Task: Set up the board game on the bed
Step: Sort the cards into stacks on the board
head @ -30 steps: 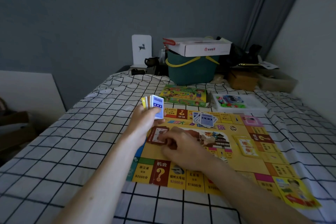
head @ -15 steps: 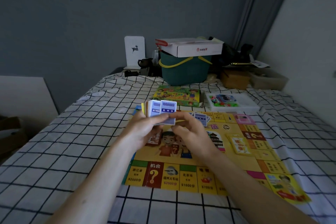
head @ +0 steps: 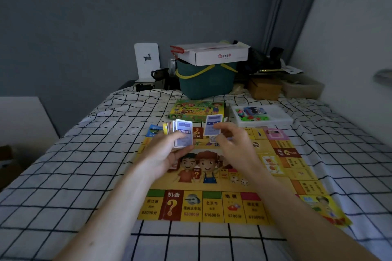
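Observation:
A yellow game board lies flat on the checked bedsheet. My left hand grips a fanned stack of cards above the board's far left part. My right hand pinches a single blue card, held upright just right of the stack. A small pile of cards on the board is mostly hidden behind my right hand. A yellow card stack lies on the board's right side. The green game box and a white tray of coloured pieces sit beyond the board.
At the head of the bed stand a green basket with a white carton on top, a white deer stand, brown boxes and dark clutter. A wall runs along the right, and the bed edge drops off at the left.
My right hand came up from the board, met the stack in my left hand, and has now drawn one blue card off it to the right. The view shifted slightly.

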